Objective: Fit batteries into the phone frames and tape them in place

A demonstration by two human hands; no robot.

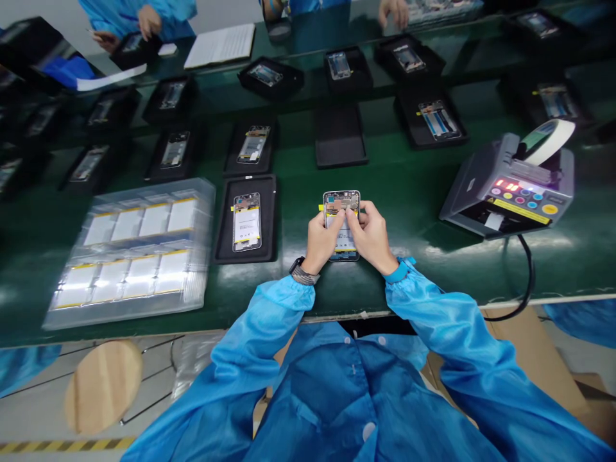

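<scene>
An opened smartphone (345, 242) lies between my two hands on the green bench, its circuit board at the top and a white battery with yellow edges below. My left hand (323, 239) grips its left side, the thumb pressed on the upper edge of the battery. From the right, my right hand (371, 236) is closed round the other side, its thumb beside the left one. Both thumbs cover part of the phone's middle. To the left, another opened phone (247, 221) with a battery sits in a black tray (223, 237).
A clear plastic tray (129, 247) of several batteries stands at the left. An automatic tape dispenser (513, 183) with a lit display is at the right, its cable hanging over the bench edge. Black trays with phones fill the far side, where co-workers' hands (150, 22) show.
</scene>
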